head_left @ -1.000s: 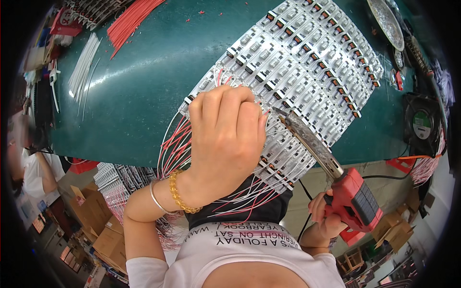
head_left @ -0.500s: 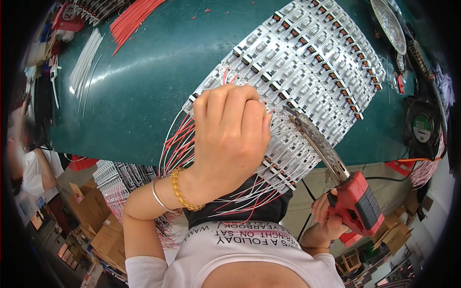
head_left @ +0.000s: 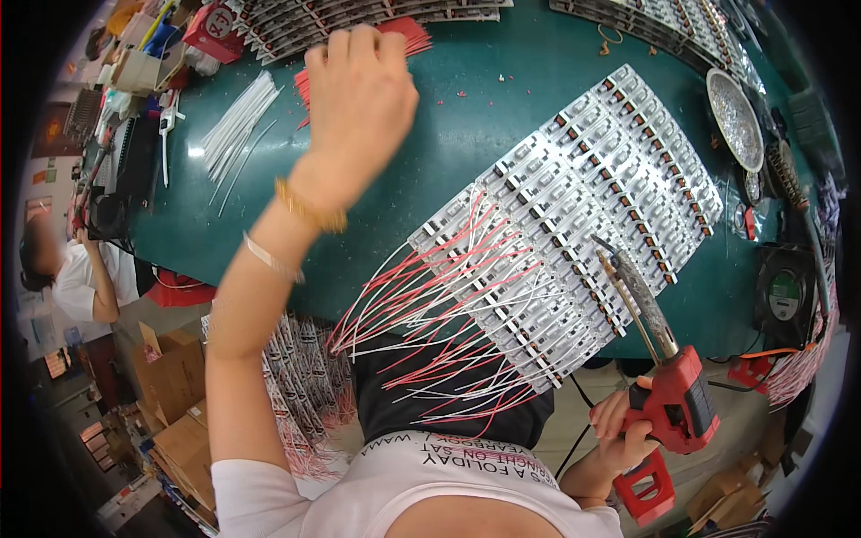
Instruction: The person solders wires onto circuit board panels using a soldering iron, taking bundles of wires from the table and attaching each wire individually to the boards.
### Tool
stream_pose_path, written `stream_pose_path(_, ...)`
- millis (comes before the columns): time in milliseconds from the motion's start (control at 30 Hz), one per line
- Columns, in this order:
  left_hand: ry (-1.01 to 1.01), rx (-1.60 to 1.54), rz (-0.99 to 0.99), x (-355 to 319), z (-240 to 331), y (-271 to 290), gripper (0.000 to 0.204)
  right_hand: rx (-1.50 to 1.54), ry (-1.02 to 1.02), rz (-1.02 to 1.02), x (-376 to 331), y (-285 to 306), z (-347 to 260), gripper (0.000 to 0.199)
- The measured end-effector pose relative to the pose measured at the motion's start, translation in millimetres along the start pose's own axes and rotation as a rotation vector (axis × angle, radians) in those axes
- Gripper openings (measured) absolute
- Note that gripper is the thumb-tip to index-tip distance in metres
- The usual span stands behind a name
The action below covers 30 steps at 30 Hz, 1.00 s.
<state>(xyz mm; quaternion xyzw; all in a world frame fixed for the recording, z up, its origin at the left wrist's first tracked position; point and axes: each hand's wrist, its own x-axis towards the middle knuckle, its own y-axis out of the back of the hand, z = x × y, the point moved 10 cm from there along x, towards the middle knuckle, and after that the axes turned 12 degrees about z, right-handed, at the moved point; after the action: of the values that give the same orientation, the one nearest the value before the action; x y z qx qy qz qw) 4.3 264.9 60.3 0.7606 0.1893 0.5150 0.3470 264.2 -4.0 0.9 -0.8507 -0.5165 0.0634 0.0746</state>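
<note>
My left hand (head_left: 363, 103) is over the bundle of red wires (head_left: 408, 34) at the far left of the table. Its fingers are curled down, with the fingertips hidden, so I cannot make out what they grip. My right hand (head_left: 619, 439) is closed around the red and black handle of a soldering gun (head_left: 673, 403). The gun's metal tip points up and left over the panel of small LED modules (head_left: 583, 197), close to its surface. Red and white wires (head_left: 430, 305) fan out from the panel's lower left side, hanging over the table edge towards my lap.
A bundle of white wires (head_left: 238, 121) lies at the left of the green table (head_left: 314, 260). More module panels (head_left: 359, 20) stand along the back. At the right are a metal dish (head_left: 737, 121) and a black fan (head_left: 782, 291). Another person (head_left: 90, 273) sits far left.
My left hand has left the panel and moved up and left to the red wires, uncovering the wired modules. My right hand keeps the soldering gun over the panel. The view has shifted.
</note>
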Motion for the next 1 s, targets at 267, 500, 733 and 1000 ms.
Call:
stream_pose_path(267, -0.132, 0.07, -0.151, 12, -32, -53, 0.013, 0.008, -0.02, 0.017, 0, -5, 5, 0.06)
stream_pose_path(500, 0.13, -0.244, -0.086, 2, -45, -28, 0.014, 0.023, -0.015, 0.019, 0, -4, 4, 0.059)
stream_pose_path(733, -0.002, -0.349, -0.046, 16, -33, 11, 0.013, 0.048, -0.011, 0.012, -2, -3, 2, 0.057)
stream_pose_path(1000, -0.457, 0.054, -0.443, 38, 22, 21, 0.005, 0.072, 0.011, -0.01, -2, -10, -3, 0.055)
